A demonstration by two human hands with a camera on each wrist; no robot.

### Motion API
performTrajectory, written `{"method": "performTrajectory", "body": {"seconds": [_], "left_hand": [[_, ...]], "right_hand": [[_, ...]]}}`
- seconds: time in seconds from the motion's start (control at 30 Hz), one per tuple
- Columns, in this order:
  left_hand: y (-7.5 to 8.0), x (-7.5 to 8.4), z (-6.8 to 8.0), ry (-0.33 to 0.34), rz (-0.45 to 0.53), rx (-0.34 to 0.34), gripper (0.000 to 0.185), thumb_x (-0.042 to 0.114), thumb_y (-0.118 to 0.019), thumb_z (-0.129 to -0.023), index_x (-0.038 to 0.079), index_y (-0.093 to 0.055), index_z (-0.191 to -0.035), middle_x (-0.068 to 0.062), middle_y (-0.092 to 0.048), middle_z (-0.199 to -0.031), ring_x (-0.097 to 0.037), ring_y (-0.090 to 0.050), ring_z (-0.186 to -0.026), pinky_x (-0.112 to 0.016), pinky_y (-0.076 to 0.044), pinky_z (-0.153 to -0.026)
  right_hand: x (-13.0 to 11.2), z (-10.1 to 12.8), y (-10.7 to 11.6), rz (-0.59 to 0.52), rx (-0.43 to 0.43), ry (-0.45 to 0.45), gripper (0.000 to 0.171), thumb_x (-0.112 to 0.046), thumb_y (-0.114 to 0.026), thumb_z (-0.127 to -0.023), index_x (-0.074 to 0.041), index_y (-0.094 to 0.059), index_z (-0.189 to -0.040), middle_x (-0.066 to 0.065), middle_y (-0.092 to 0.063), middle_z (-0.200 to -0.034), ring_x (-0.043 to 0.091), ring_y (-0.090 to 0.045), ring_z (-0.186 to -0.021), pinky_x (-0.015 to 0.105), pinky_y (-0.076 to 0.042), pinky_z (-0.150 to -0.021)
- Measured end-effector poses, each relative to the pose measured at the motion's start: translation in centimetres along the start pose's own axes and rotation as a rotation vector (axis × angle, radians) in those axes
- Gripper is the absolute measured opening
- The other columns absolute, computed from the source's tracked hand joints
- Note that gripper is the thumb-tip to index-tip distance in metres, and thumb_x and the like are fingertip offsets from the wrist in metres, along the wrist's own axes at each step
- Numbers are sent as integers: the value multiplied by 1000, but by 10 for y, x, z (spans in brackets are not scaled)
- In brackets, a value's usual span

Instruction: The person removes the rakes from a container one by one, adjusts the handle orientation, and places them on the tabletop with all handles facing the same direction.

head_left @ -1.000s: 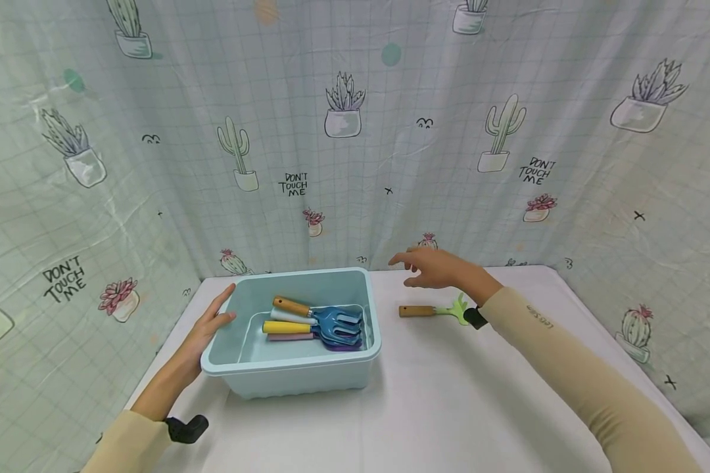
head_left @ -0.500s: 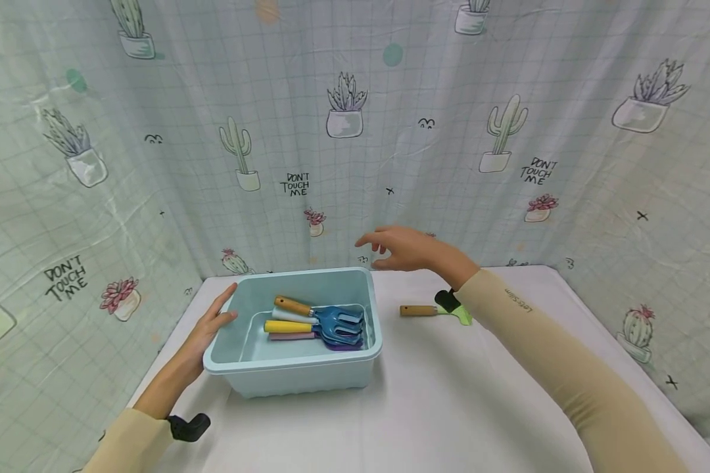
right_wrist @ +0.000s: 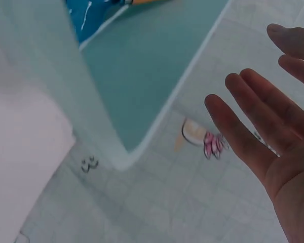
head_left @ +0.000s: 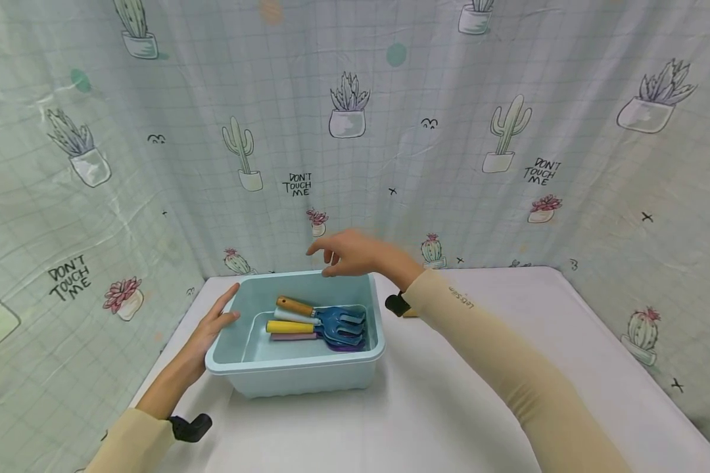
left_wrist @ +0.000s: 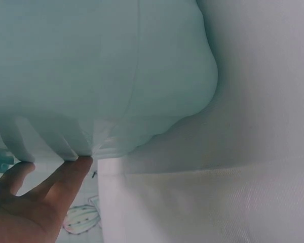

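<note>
While the left hand (head_left: 210, 328) rested with straight fingers against the bin's rim at about nine o'clock, the pale blue bin (head_left: 296, 374) sat on the white worktop (head_left: 449, 407) with nothing curled round it. From the left wrist view, the fingertips (left_wrist: 73, 167) touched the underside of the bin's lip, spread apart and relaxed. The right hand (head_left: 352, 253) hovered over the bin's far edge at about twelve o'clock, palm down, fingers apart and loosely extended, holding nothing (the right wrist view showed the open palm (right_wrist: 273, 147) above the bin's corner). Inside the bin lay several garden hand tools (head_left: 319, 322), handles pointing toward nine o'clock: one wooden, one white, one yellow, one pink, with blue and purple heads stacked toward three o'clock. Behind everything hung a cactus-print curtain (head_left: 343, 131). At three o'clock of the bin, the right forearm's sleeve (head_left: 497, 368) crossed the worktop.
</note>
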State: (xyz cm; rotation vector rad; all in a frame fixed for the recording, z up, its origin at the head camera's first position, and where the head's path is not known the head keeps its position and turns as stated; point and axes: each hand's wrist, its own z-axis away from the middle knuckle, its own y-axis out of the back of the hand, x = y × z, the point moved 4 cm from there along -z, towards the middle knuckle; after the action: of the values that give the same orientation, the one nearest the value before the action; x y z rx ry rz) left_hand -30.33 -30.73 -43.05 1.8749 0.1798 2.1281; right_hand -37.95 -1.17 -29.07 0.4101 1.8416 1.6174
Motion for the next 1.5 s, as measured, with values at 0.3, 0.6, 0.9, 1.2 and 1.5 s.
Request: {"method": "performTrajectory", "body": {"seconds": [0.3, 0.6, 0.9, 1.2, 1.5], "left_hand": [[-1, 3, 1, -9, -5, 5, 72, 27, -39, -110, 40, 4, -166, -3, 15, -175, -47, 1, -161, -72, -18, -121], [-1, 2, 3, -2, -10, 10, 71, 28, -39, -109, 41, 3, -166, 0, 15, -175, -45, 3, -161, -73, -16, -121], [-4, 3, 4, -11, -7, 12, 71, 27, -39, -110, 41, 2, -166, -1, 13, -176, -45, 1, -161, -71, -16, -122], [-3, 2, 2, -23, -14, 12, 72, 27, -39, -109, 40, 2, -166, -1, 12, -176, -43, 3, -162, -71, -14, -123], [0, 2, 3, -8, -5, 8, 71, 27, -39, -109, 41, 2, -166, 0, 14, -176, -43, 4, -162, -71, -14, -123]], "right_hand": [[-10, -27, -39, -83, -69, 17, 45, -25, -71, -98, -22, -60, -142, 5, -75, -120, 18, -69, -110, 29, -57, -89], [-10, -47, -78, -154, -144, -66, 46, -21, -72, -97, -17, -61, -142, 10, -70, -130, 19, -66, -108, 28, -57, -86], [-16, -54, -97, -166, -198, -149, 49, -21, -72, -96, -26, -61, -143, 3, -62, -143, 20, -57, -113, 32, -54, -89], [-13, -62, -110, -60, -181, -144, 52, -22, -74, -95, -32, -58, -144, -3, -59, -148, 17, -57, -119, 36, -51, -100], [-19, -67, -112, 18, -185, -69, 64, -11, -75, -94, -36, -50, -147, 2, -62, -140, 17, -58, -102, 33, -54, -92]]}}
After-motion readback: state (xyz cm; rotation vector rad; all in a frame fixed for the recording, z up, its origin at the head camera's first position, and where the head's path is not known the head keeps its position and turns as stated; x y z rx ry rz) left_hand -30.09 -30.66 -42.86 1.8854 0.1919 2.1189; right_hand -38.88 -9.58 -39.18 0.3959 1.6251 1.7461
